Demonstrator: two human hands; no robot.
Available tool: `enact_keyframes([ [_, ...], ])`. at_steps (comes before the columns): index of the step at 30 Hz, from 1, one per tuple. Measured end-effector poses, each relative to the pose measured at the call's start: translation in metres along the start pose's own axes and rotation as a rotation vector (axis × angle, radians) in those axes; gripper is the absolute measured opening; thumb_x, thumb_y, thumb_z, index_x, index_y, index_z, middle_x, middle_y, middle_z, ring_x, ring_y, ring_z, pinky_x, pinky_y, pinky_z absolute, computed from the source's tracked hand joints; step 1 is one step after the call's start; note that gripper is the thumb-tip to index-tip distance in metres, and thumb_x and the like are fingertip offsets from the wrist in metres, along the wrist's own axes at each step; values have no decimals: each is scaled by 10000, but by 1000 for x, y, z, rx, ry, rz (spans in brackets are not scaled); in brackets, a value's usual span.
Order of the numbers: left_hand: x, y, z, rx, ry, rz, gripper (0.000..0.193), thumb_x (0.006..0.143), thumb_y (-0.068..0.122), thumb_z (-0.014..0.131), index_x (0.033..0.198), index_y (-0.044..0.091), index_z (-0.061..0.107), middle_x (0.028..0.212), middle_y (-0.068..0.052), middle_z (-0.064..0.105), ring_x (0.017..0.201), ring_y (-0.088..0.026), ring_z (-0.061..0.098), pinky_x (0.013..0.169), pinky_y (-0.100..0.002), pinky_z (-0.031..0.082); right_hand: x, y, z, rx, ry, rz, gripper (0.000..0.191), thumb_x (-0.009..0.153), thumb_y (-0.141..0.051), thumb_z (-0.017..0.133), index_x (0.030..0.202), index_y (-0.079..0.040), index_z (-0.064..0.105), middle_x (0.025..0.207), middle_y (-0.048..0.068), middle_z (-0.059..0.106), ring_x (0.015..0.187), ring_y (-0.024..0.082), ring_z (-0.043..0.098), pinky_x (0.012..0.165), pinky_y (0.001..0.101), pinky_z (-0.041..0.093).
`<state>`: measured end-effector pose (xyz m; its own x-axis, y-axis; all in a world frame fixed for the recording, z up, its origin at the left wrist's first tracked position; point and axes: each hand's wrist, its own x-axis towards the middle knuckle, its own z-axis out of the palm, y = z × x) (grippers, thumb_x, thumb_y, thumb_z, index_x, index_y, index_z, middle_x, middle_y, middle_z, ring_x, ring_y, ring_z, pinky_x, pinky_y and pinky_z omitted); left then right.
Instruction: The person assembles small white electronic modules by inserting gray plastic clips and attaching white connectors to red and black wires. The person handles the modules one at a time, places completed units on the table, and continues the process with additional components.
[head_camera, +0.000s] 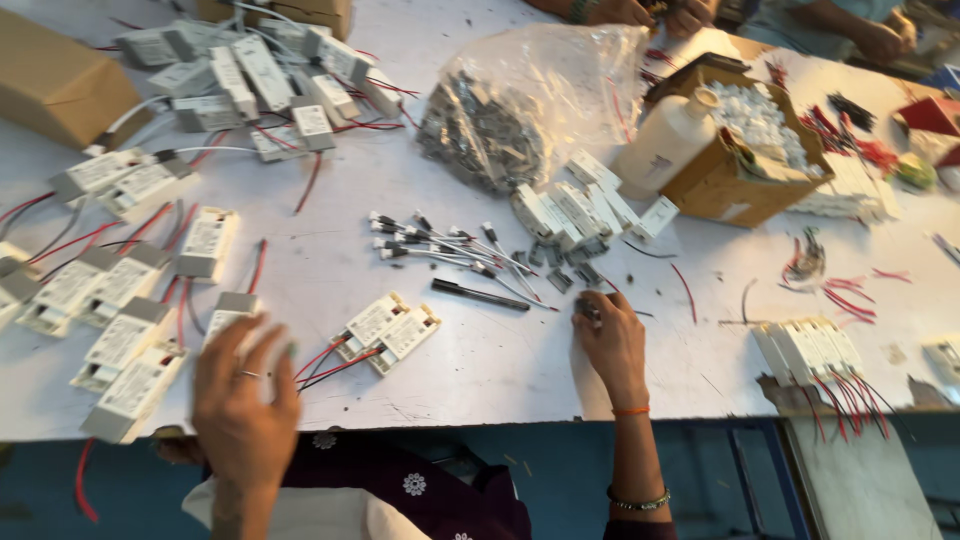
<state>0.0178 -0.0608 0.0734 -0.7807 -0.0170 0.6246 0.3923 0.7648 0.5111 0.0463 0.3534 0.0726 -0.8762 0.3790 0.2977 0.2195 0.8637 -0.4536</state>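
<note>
My left hand (243, 395) hovers with fingers spread over a white driver box (228, 315) near the table's front edge, holding nothing. My right hand (610, 340) rests on the white table (500, 360), fingers pinched on a small dark grey clip (588, 311). Two white driver boxes with red and black wires (388, 330) lie between the hands. A black pen (480, 295) and a bunch of grey leads with black plugs (440, 248) lie just beyond them.
Many white driver boxes (130, 290) cover the left side. A clear bag of grey clips (520, 105), a white bottle (665, 145) and an open carton (740, 160) stand at the back. Another row of drivers (810, 350) lies right. Other people's hands (880, 35) work at the far edge.
</note>
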Motion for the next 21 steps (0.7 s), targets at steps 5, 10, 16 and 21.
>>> enact_keyframes([
  [5, -12, 48, 41, -13, -269, 179, 363, 875, 258, 743, 1169, 44, 729, 1324, -106, 649, 1326, -304, 570, 1176, -493, 394, -14, 7, -10, -23, 52, -41, 334, 777, -43, 732, 1111, -56, 735, 988, 119, 684, 764, 268, 720, 707, 373, 572],
  [10, -21, 56, 71, 163, -394, 180, 590, 858, 330, 650, 1334, -14, 595, 1413, -179, 590, 1356, -319, 510, 1163, -525, 287, -31, 1, -3, -104, 96, -157, 177, 850, -98, 750, 1027, -87, 745, 984, 57, 683, 823, 235, 716, 703, 349, 578],
  [16, -48, 53, 82, 127, -420, 238, 487, 900, 50, 579, 1387, 30, 590, 1480, -112, 570, 1405, -223, 497, 1236, -500, 271, -54, -21, -5, -105, -149, -66, 524, 839, -295, 817, 1284, -64, 661, 1000, 93, 674, 722, 211, 711, 654, 349, 590],
  [21, -58, 57, 80, -37, -448, 302, 556, 845, -33, 619, 1389, 81, 613, 1464, -85, 597, 1384, -212, 527, 1228, -471, 297, -49, -37, -42, 32, -382, -104, 678, 765, -199, 804, 1418, -176, 623, 1203, 78, 670, 902, 237, 706, 772, 361, 606],
])
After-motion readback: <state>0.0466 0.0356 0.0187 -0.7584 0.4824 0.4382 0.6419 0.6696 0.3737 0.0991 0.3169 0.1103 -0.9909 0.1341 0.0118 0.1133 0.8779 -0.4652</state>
